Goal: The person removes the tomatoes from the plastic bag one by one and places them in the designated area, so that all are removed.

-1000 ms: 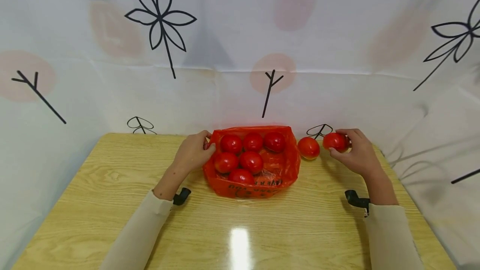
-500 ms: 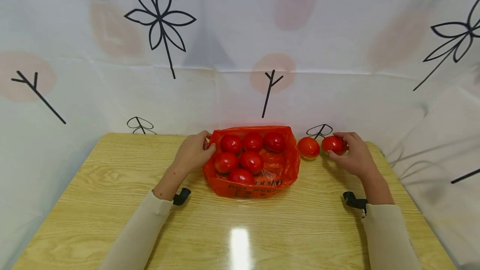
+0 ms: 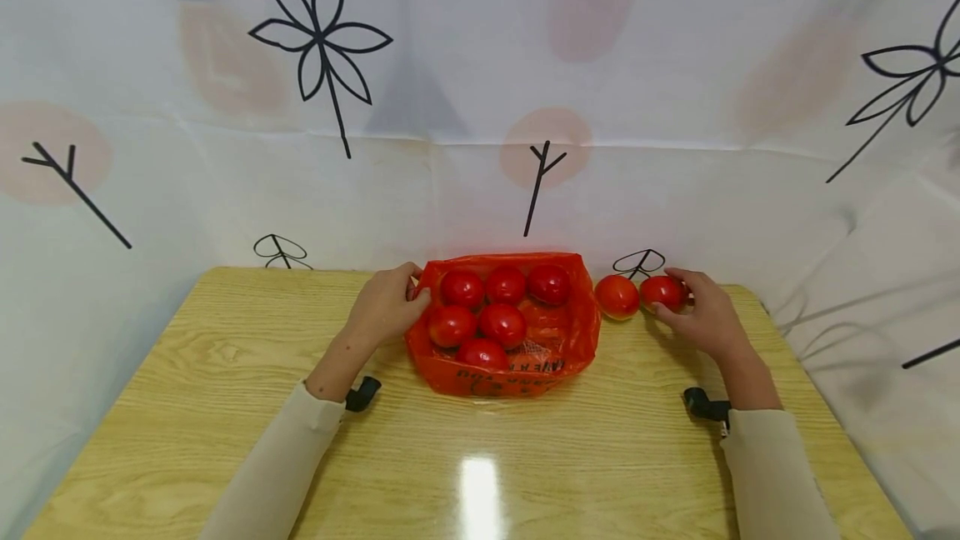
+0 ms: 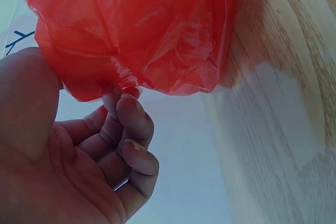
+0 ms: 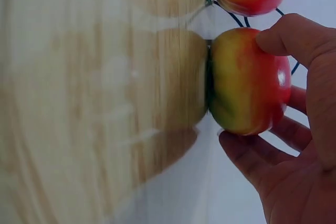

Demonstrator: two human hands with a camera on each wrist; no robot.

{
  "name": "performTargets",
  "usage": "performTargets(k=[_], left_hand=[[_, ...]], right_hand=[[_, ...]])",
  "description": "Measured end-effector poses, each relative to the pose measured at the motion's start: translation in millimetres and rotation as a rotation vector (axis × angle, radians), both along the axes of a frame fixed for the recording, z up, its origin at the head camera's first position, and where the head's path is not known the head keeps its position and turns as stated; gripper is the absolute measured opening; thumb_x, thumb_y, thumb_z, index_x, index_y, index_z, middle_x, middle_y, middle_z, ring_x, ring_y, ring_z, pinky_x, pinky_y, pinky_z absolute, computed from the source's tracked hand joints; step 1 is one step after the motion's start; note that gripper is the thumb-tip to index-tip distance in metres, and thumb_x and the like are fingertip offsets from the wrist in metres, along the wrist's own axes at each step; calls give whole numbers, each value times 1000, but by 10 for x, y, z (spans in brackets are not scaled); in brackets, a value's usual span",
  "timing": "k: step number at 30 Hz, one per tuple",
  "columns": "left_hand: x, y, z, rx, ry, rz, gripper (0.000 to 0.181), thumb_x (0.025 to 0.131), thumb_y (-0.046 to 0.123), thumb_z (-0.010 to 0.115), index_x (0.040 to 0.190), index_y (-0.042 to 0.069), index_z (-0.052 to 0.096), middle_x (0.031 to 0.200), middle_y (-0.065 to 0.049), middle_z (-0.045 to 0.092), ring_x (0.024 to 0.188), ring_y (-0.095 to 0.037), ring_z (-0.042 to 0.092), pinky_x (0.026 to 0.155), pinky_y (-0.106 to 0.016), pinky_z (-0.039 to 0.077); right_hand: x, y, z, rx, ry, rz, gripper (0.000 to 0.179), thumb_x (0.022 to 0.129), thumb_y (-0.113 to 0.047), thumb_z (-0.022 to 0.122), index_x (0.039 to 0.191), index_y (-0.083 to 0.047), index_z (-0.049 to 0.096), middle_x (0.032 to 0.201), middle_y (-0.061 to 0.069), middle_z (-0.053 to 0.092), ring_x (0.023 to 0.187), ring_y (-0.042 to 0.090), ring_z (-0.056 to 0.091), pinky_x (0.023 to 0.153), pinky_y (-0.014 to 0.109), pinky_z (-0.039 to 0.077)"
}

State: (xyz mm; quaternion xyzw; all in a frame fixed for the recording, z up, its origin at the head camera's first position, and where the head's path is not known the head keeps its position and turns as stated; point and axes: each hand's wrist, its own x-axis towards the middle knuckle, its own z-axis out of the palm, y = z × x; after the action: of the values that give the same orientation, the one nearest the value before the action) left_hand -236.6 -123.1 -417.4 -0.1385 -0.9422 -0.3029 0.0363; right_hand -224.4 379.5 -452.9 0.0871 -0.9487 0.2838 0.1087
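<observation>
An open red plastic bag [image 3: 495, 382] with printed lettering stands on the table, holding several shiny red apples [image 3: 503, 324]. At its left side, my left hand [image 3: 384, 302] pinches the bag's edge; in the left wrist view the other fingers curl below the red plastic [image 4: 142, 30]. Right of the bag, one red-and-yellow apple [image 3: 617, 297] sits on the table. Beside it is a second apple [image 5: 247, 82], resting on the tabletop, with the thumb and fingers of my right hand [image 3: 705, 311] around it.
The wood-grain table [image 3: 480, 457] ends at the back against a white cloth [image 3: 465, 190] printed with leaves and twigs. More cloth hangs at both sides. A black wrist mount [image 3: 363, 394] sits at each wrist.
My right hand has moved slightly left and down with its apple, bringing it onto the table close to the other one. The left hand and bag stay put.
</observation>
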Motion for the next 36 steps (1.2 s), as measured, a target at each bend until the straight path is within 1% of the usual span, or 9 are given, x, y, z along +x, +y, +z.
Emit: performTargets(k=[7, 10, 13, 17, 20, 25, 29, 36], left_hand=[[9, 0, 4, -4, -11, 3, 30, 99, 23, 63, 121, 3, 67, 67, -1, 53, 58, -18, 47, 54, -30, 38], [11, -5, 3, -5, -12, 5, 29, 99, 23, 63, 120, 3, 67, 67, -1, 53, 58, -18, 47, 54, -30, 39], [11, -8, 3, -7, -11, 9, 28, 99, 23, 63, 120, 4, 67, 68, -1, 53, 59, -18, 48, 54, -30, 39], [8, -10, 1, -13, -5, 7, 28, 100, 23, 63, 120, 4, 67, 67, -1, 52, 59, -18, 47, 54, -30, 38], [3, -10, -2, -14, 1, 0, 27, 100, 23, 63, 118, 4, 68, 67, -1, 52, 58, -18, 47, 54, -30, 37], [-2, -7, -2, -15, 7, -5, 26, 99, 23, 63, 116, 4, 68, 66, -1, 52, 57, -17, 46, 54, -30, 36], [-1, -8, -1, -16, 12, -5, 25, 99, 22, 63, 116, 4, 68, 66, -1, 52, 58, -17, 46, 54, -30, 36], [-4, -8, -3, -13, 3, -4, 24, 100, 22, 63, 115, 4, 67, 67, -1, 51, 58, -18, 46, 54, -30, 37]], right_hand=[[-7, 15, -5, 1, -16, 18, 66, 91, -10, 81, 146, 10, 50, 140, 37, 53, 116, 54, 57, 94, 69, 53], [-9, 5, 21, 18, -45, 37, 71, 89, -9, 82, 148, 11, 47, 140, 38, 52, 116, 53, 55, 94, 69, 52], [-8, -7, 50, 41, -82, 51, 78, 88, -11, 83, 151, 12, 43, 142, 39, 49, 121, 55, 52, 97, 70, 51], [5, -24, 87, 54, -113, 46, 82, 89, -14, 83, 153, 12, 39, 145, 41, 46, 127, 58, 47, 101, 74, 46], [22, -32, 117, 61, -95, 34, 81, 88, -16, 83, 153, 10, 41, 145, 40, 45, 129, 58, 46, 102, 76, 43], [46, -65, 187, 63, -26, 31, 76, 88, -15, 84, 150, 7, 46, 145, 36, 47, 132, 55, 44, 103, 77, 40], [57, -121, 255, 62, 14, 41, 74, 88, -15, 84, 149, 6, 47, 143, 33, 49, 132, 53, 45, 103, 77, 41], [80, -215, 358, 67, 58, 62, 70, 90, -17, 83, 148, 4, 50, 143, 30, 50, 131, 52, 46, 102, 76, 42]])
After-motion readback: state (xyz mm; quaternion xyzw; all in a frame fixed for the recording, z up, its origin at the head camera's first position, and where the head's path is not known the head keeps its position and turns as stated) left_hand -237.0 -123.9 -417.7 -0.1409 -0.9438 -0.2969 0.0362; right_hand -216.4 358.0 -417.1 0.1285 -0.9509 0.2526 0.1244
